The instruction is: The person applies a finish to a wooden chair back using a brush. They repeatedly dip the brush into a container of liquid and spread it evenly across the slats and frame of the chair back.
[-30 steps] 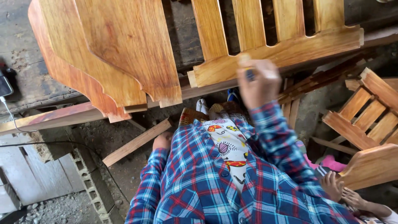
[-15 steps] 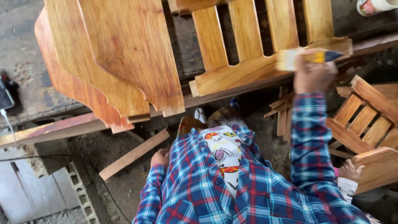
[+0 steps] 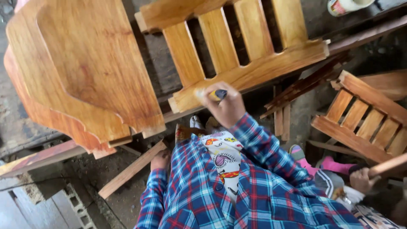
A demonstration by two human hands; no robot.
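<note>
**Brush on the slatted frame's lower rail**

The right hand (image 3: 227,106) has its grip closed around a small brush (image 3: 216,94) with a dark ferrule and a yellowish tip. The brush rests against the lower rail of a slatted wooden frame (image 3: 254,70), near the rail's left end. The frame lies tilted across the upper middle of the view, its flat slats running up from the rail to a second rail at the top.

The left hand (image 3: 160,160) hangs low, below and left of the frame, just beside the end of a loose wooden strip (image 3: 131,170) lying on the floor. Whether its grip is open or closed cannot be told; the fingers are tucked out of sight behind the blue and red plaid sleeve.

Left of the frame stands a stack of broad, curved wooden panels (image 3: 85,72), glossy and orange-brown, overlapping one another. Right of the frame, a smaller slatted piece (image 3: 364,116) lies on the floor, with a few thin sticks (image 3: 282,114) between the two. At the top right, above the frame, a small tin (image 3: 345,6) sits at the picture's edge.

Below and right of the frame, another person's hand (image 3: 360,179) holds a wooden handle (image 3: 390,164), near a pink sandal (image 3: 335,164). A grey concrete block (image 3: 74,208) lies at the lower left, well apart from the frame.
</note>
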